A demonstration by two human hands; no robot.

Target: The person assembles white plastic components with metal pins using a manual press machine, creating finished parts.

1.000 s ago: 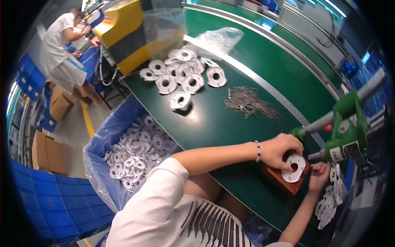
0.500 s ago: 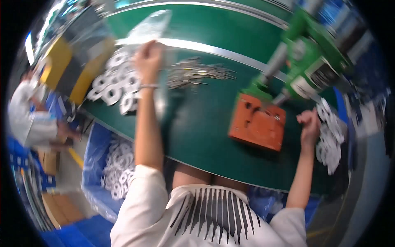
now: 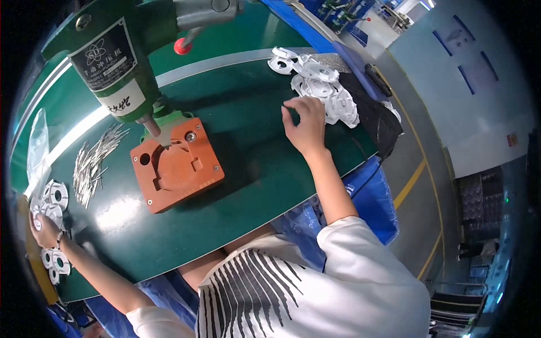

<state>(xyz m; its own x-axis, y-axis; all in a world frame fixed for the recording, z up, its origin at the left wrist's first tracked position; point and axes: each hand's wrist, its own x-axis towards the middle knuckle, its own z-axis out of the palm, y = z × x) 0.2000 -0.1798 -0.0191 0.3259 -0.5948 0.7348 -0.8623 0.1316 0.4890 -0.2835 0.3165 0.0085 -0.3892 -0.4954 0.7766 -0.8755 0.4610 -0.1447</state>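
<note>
At the table's left end, my left hand (image 3: 46, 232) is among white plastic rings (image 3: 56, 194), its fingers bent round one of them; the fingertips are partly hidden. My right hand (image 3: 305, 125) hovers at the near-left side of a heap of white round plastic parts (image 3: 332, 93). Its thumb stands apart from the curved fingers, and nothing shows between them. Between my hands, an orange fixture block (image 3: 179, 164) with a round recess sits under the green hand press (image 3: 118, 62). No part lies in the recess.
Thin metal pins (image 3: 93, 163) lie in a loose pile left of the block. A clear plastic bag (image 3: 38, 146) rests behind the rings. Blue lined bins (image 3: 372, 203) stand below the table's near edge. A black mesh cloth (image 3: 372, 112) hangs over the right end.
The view has swung to the right. My left hand has come nearer, from by the clear bag to the rings. My right hand's thumb and fingers have parted beside the white heap.
</note>
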